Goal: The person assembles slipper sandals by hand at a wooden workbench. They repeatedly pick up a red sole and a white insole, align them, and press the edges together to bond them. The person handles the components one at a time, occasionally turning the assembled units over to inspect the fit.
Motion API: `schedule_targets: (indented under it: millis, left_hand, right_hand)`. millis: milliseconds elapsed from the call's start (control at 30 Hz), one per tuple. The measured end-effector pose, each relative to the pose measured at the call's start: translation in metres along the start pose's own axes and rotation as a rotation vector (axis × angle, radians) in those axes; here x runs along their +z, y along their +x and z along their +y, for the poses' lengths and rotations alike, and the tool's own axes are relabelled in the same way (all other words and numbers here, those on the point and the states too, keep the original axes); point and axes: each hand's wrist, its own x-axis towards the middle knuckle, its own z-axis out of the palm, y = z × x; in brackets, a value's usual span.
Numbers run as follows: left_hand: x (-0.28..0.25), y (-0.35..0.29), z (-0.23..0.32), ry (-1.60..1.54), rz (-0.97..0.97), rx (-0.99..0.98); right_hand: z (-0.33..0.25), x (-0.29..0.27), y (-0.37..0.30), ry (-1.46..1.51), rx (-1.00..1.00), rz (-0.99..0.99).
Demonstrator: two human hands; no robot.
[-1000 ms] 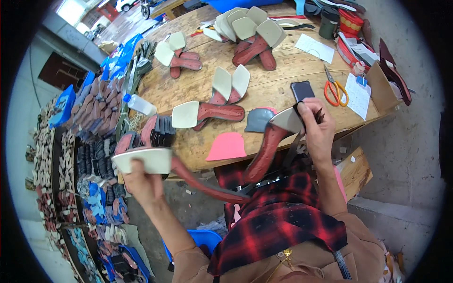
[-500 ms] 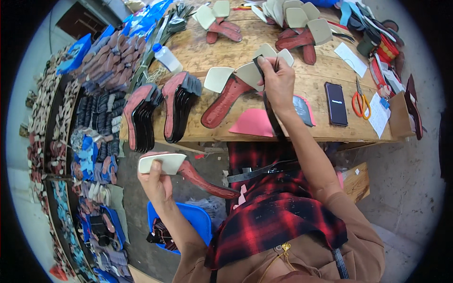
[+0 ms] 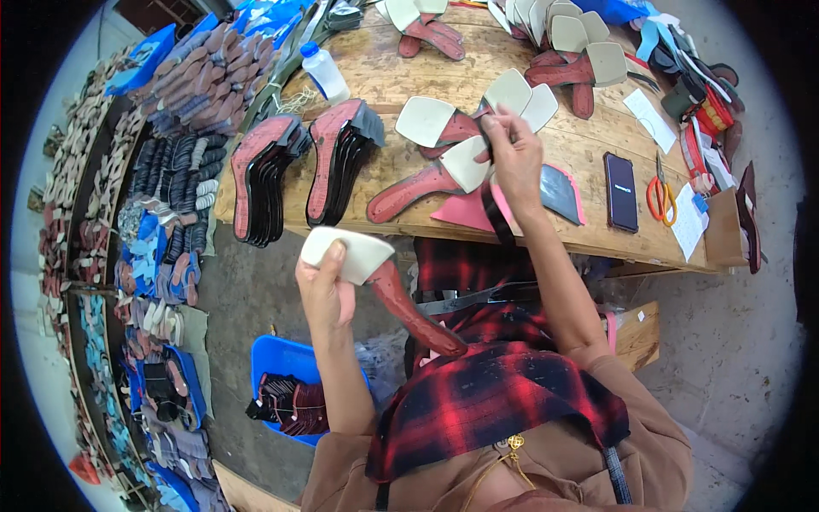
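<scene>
Gripping the cream heel end of a red-brown shoe insole (image 3: pixel 394 292), the person's left hand (image 3: pixel 326 277) has its thumb pressed on top; the insole hangs just off the near edge of the wooden workbench (image 3: pixel 589 136), its narrow end slanting down to the checked apron (image 3: pixel 503 384). Over the bench's near side, the right hand (image 3: pixel 514 154) curls its fingers round a dark strip (image 3: pixel 493 209) that dangles toward the bench edge. Right by it on the bench lies a second insole (image 3: pixel 418 185); I can't tell whether the fingers touch its cream heel. A pink sheet piece (image 3: pixel 461 213) sits partly under that one, along the bench's near edge. More cream-heeled insoles (image 3: pixel 422 121) lie crossed at the bench's middle, and others are fanned out toward its far side. Two stacks of pink-topped insoles (image 3: pixel 338 154) stand at the bench's near left corner, a blue-capped bottle (image 3: pixel 326 75) on its left side. On the bench's right are a smartphone (image 3: pixel 620 192) and orange-handled scissors (image 3: pixel 659 194). Below the bench's near edge, on the floor, a blue bin (image 3: pixel 299 357) holds dark striped pieces.
</scene>
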Motion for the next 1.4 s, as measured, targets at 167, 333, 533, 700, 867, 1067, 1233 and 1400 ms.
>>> schedule_targets:
  millis: [167,333,533,700,867,1067,1233,1400]
  left_hand:
    - [0.061,0.023,-0.01,-0.152,0.036,0.003]
    - [0.14,0.03,-0.059,-0.28,-0.142,-0.163]
    - [0.188,0.014,-0.098,-0.253,-0.257,-0.254]
    - [0.21,0.009,-0.113,-0.132,-0.261,-0.273]
    - [0.221,0.006,-0.127,-0.093,-0.268,-0.313]
    - [0.233,0.007,-0.132,0.023,-0.295,-0.26]
    - [0.24,0.016,-0.133,0.054,-0.403,-0.255]
    - [0.244,0.041,-0.105,0.757,-0.689,0.252]
  right_hand:
    - [-0.098,-0.054,-0.021,-0.018,0.095,-0.21]
    - [-0.106,-0.089,-0.055,0.289,0.491,-0.273]
    - [-0.067,-0.12,-0.063,0.654,0.638,-0.127]
    - [-0.061,-0.136,-0.062,0.735,0.709,0.059]
    - [-0.052,-0.151,-0.061,0.784,0.681,0.084]
    - [-0.042,-0.168,-0.062,0.589,0.663,0.023]
    - [-0.032,-0.171,-0.058,-0.201,-0.105,-0.018]
    - [-0.062,-0.204,-0.024,-0.356,-0.079,0.006]
